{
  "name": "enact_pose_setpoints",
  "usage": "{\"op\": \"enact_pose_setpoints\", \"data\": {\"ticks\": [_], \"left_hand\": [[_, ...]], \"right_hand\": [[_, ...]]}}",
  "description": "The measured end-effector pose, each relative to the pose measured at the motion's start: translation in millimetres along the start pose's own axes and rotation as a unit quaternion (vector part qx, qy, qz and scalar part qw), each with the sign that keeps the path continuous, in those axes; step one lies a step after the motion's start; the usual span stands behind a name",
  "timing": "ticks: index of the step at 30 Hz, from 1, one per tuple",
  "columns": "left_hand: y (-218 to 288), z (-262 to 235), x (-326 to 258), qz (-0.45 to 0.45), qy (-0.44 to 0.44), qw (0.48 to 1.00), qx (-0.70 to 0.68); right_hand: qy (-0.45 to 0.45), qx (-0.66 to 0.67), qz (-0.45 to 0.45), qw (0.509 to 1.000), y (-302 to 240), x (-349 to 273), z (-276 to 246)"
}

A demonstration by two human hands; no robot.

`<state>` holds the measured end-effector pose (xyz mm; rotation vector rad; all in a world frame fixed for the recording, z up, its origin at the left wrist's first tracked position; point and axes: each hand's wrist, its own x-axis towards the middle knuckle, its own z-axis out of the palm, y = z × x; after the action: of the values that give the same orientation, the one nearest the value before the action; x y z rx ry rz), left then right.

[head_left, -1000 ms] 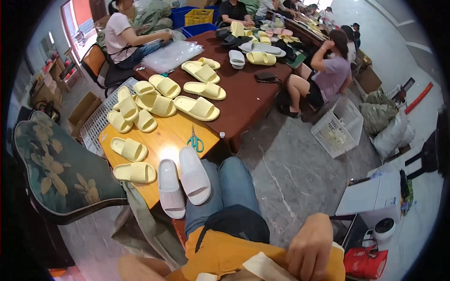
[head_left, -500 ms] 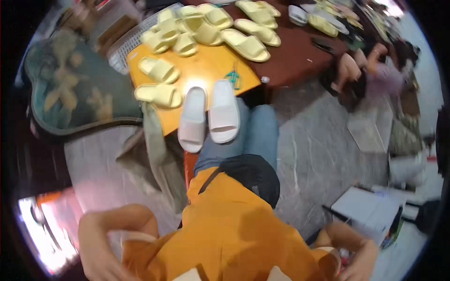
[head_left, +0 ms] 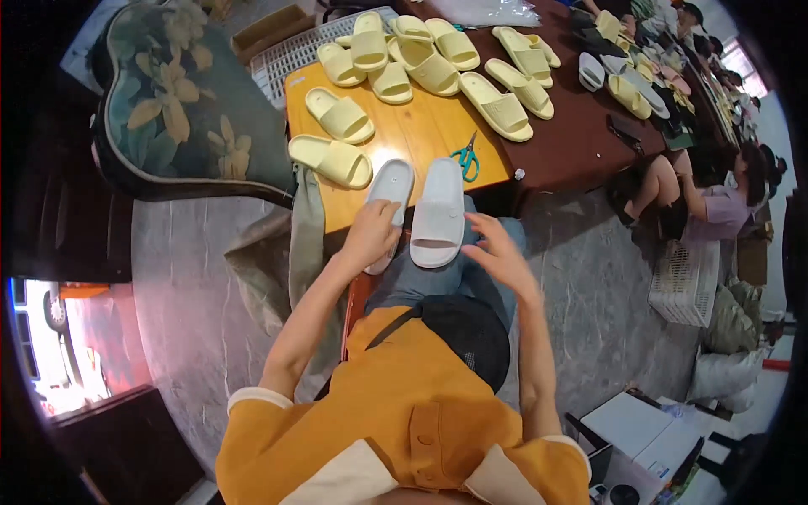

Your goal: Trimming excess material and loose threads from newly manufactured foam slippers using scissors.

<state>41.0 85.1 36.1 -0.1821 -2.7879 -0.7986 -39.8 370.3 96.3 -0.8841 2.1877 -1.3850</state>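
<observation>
Two white slippers lie side by side at the table's near edge and over my thighs. My left hand [head_left: 370, 231] has its fingers bent over the strap of the left white slipper [head_left: 394, 178], hiding much of it. Just to the right of the right white slipper [head_left: 438, 206], my right hand [head_left: 502, 257] is open with fingers apart and nothing in it. Teal-handled scissors [head_left: 468, 160] lie beyond that slipper. Two pale yellow slippers, one nearer [head_left: 332, 160] and one farther [head_left: 340, 115], rest on the left part of the yellow wooden table [head_left: 404, 126].
More yellow slippers [head_left: 425, 63] are heaped at the table's far side, some on the dark red table [head_left: 564, 109] adjoining it. A floral padded chair back [head_left: 181, 109] stands left. On the right, a person [head_left: 715, 198] sits low by a white crate [head_left: 683, 282]. A black pouch [head_left: 467, 337] lies on my lap.
Both my hands have swung forward from beside my body to the white slippers. The left now reaches over one of them. The whole view has shifted slightly and become sharper.
</observation>
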Motion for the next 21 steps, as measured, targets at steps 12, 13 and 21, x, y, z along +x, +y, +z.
{"op": "enact_pose_setpoints", "data": {"ticks": [12,13,21], "left_hand": [[-23,37,35,0.052,-0.173,0.981,0.066],[-15,29,40,0.041,-0.170,0.983,0.049],[73,35,60,0.104,-0.086,0.988,-0.075]], "right_hand": [[0.087,0.068,0.042,0.993,122,32,45],[0.082,0.087,0.034,0.992,115,25,40],[0.197,0.063,0.014,0.978,100,-65,19]]}}
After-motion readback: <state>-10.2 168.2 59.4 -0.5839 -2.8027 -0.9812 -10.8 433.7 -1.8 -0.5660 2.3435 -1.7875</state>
